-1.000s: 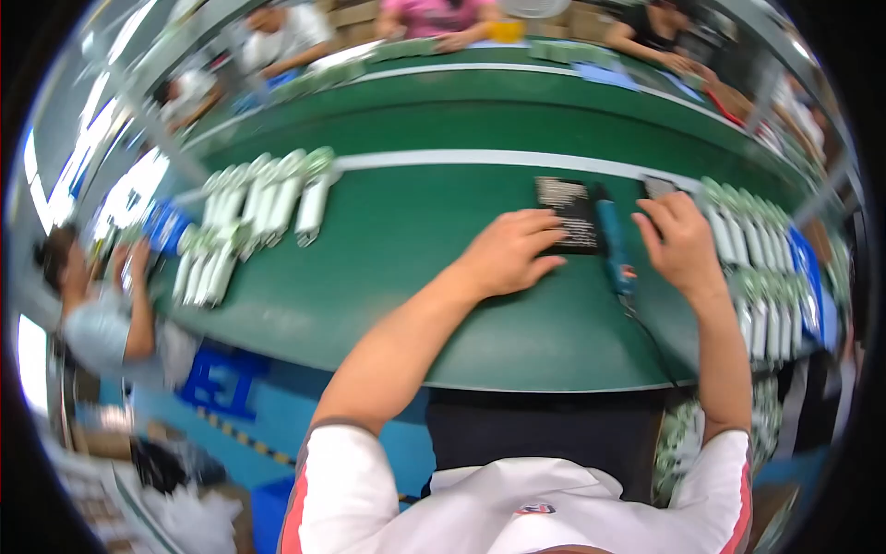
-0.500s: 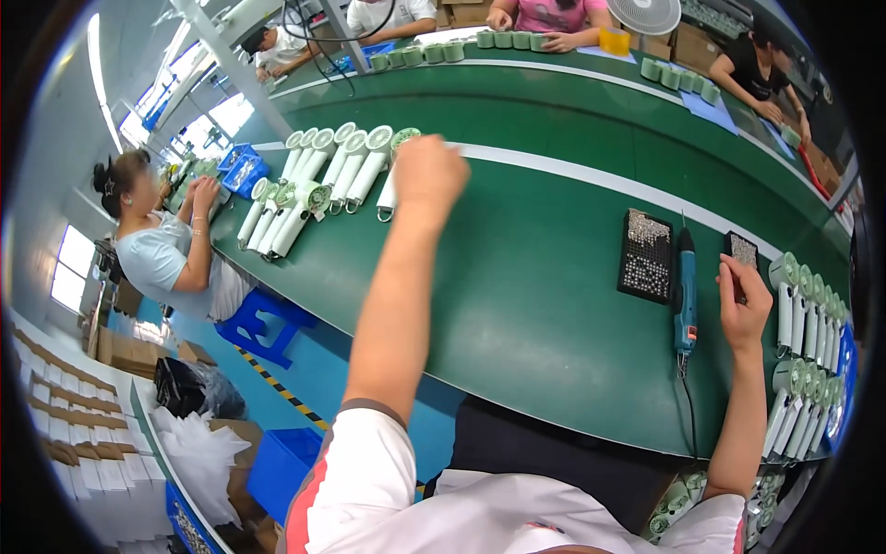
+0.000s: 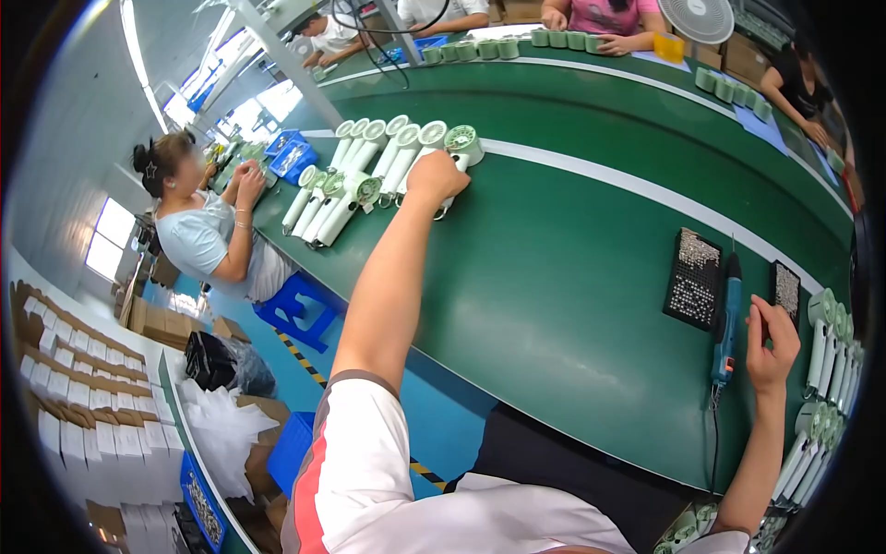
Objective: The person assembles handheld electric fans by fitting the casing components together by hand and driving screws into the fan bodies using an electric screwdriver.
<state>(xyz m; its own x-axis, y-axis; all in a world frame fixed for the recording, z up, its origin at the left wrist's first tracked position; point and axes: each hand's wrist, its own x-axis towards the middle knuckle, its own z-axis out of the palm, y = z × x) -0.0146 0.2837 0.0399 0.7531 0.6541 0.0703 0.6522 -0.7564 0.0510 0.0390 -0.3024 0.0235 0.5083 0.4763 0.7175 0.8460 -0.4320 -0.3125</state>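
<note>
My left hand (image 3: 437,179) reaches far out to the left and is closed around the handle of a white handheld fan (image 3: 464,143). Its pale green round head shows beyond my fingers, and a small wrist loop hangs below. This fan lies at the right end of a group of similar white fans (image 3: 397,161). My right hand (image 3: 773,343) is over the right side of the table, its fingers curled together beside a small black screw tray (image 3: 785,288). Whatever those fingertips hold is too small to make out. Left of it lies a teal electric screwdriver (image 3: 726,323).
A larger black screw tray (image 3: 694,279) lies left of the screwdriver. More fans (image 3: 820,355) stand in rows at the right edge. A blue bin (image 3: 292,157) sits at the far left, near a seated co-worker (image 3: 208,226). Others work across the green table (image 3: 554,305).
The view has swung left, so the scene sits further right. My left hand has come down onto the end fan's handle. My right hand has drawn slightly back from the small screw tray.
</note>
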